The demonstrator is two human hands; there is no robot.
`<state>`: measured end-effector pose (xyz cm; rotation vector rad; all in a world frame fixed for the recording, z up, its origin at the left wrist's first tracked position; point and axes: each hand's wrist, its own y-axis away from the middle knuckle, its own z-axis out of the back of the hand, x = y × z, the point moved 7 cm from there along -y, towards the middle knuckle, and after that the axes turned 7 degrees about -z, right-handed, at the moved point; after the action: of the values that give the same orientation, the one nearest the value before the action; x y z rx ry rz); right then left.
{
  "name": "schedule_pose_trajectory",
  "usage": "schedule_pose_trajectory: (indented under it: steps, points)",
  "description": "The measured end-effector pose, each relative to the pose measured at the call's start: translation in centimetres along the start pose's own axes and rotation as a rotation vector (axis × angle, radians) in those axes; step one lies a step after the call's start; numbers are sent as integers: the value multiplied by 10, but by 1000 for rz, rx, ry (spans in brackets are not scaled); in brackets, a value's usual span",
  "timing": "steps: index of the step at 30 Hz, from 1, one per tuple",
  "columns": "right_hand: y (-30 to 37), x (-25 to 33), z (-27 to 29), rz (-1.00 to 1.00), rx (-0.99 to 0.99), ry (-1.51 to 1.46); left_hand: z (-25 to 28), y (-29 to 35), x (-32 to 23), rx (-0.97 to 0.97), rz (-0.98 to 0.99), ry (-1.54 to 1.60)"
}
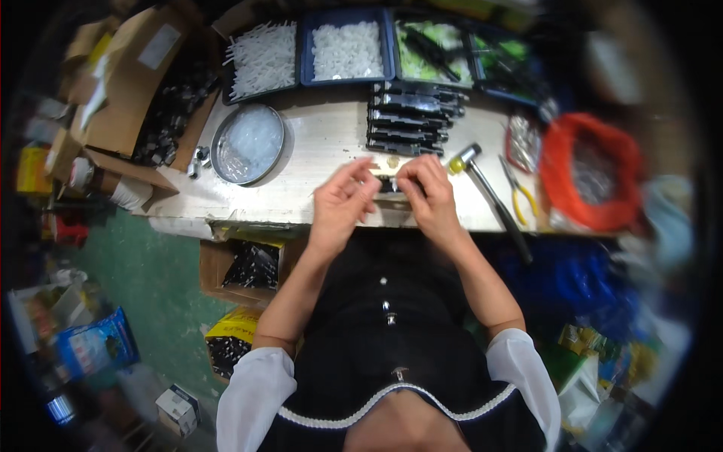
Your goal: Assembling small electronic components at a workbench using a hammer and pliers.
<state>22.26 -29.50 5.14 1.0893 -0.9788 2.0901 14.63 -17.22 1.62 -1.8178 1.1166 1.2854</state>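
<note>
My left hand (345,202) hovers over the front edge of the table, its fingers bent but apart, with nothing visible in them. My right hand (431,194) is closed, thumb and fingers pressed together; what they hold, if anything, is hidden. Between the two hands a small dark part with a shiny face (388,184) shows at the table's front edge, close to the right fingertips. Just beyond the hands lies a stack of long black metal-and-plastic pieces (410,117), laid in rows. A hammer (489,192) with a yellow face rests right of my right hand.
Yellow-handled pliers (525,197) and a red bag (553,169) of small metal parts lie at the right. A round metal dish (282,154) stands left. Trays of white parts (346,49) line the back. Open cartons (124,98) crowd the left; another box (215,271) sits below the table edge.
</note>
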Motion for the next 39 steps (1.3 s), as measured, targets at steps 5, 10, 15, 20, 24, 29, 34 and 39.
schedule_pose_trajectory:
  steps: [5, 10, 15, 20, 24, 29, 34, 39]
  points:
    - [-1, -4, -9, 87, 86, 347, 16, -13, -11, 20, -83, -210]
    - [-4, -1, -25, 146, 89, 403, 9, -17, -4, 76, -135, -466]
    - [-4, -4, -29, 238, 79, 547, 5, -21, -1, 143, -122, -632]
    - [-11, -4, -18, 173, 198, 401, -7, -34, -4, 228, -207, -925]
    - [-14, -9, 27, 99, 53, 284, -24, -51, -4, 489, -164, -1293]
    - [-21, -52, 140, -137, -283, 490, -43, -111, -46, 495, -175, -1166]
    - [-27, -97, 173, -366, -169, 956, -83, -204, -42, 430, -430, -1401]
    - [-33, -125, 177, -524, -78, 1034, -117, -227, -9, 657, -316, -1779]
